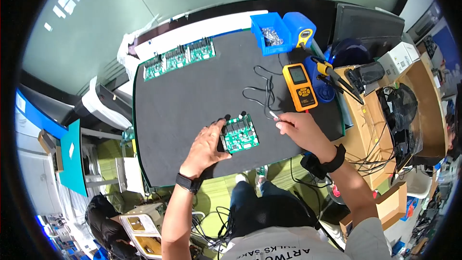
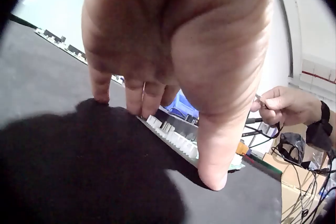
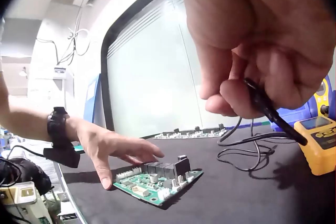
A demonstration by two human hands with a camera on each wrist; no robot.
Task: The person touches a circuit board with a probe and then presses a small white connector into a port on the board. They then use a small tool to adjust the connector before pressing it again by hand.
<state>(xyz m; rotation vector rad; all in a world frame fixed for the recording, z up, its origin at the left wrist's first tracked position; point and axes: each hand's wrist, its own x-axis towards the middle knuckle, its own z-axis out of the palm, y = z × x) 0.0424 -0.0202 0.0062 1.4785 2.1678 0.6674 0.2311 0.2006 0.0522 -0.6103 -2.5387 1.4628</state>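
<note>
A green circuit board point(image 1: 240, 134), with black blocky parts and white connectors, lies on the dark mat in front of the person. The left hand point(image 1: 204, 145) spans its left side, fingers spread; in the left wrist view the thumb point(image 2: 214, 155) comes down at one end of the connector row point(image 2: 176, 139) and the fingertips stand near the other. To the right of the board, the right hand point(image 1: 301, 130) pinches a black cable point(image 3: 273, 112) whose pale tip point(image 1: 274, 115) pokes out beyond the fingers. The cable runs towards an orange handheld meter point(image 1: 300, 87).
Several similar boards point(image 1: 180, 58) stand in a row at the mat's back left. A blue bin point(image 1: 260, 24) of small metal parts and a blue soldering station point(image 1: 301, 20) are behind. Black cable loops point(image 1: 262, 89) lie left of the meter; cardboard boxes point(image 1: 368, 130) stand at the right.
</note>
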